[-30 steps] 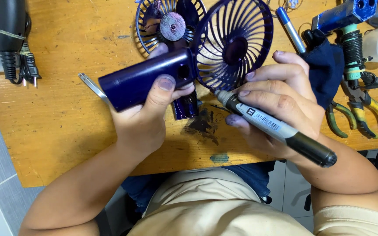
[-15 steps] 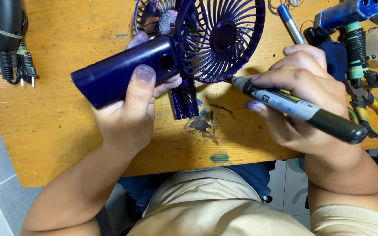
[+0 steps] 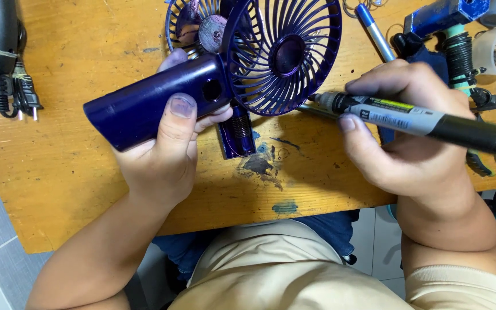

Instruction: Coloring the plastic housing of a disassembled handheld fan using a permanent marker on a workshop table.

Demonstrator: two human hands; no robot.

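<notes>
Head view: left hand [image 3: 162, 155] clamping navy handheld fan [image 3: 202, 92] at 12 o'clock over wooden bench [image 3: 58, 195]; right hand [image 3: 409, 143] pinching grey marker [image 3: 414, 117], tip nearing grille at 9 o'clock. Risking ink smearing, handle slipping.

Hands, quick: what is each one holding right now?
Left hand: closed around the dark blue fan by its handle.
Right hand: fingers closed on a marker pen, tip beside the fan's grille.

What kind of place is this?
Probably a small repair workbench: a stained wooden table, pliers and other tools, and a person's left hand holding a half-open purple handheld fan.
</notes>
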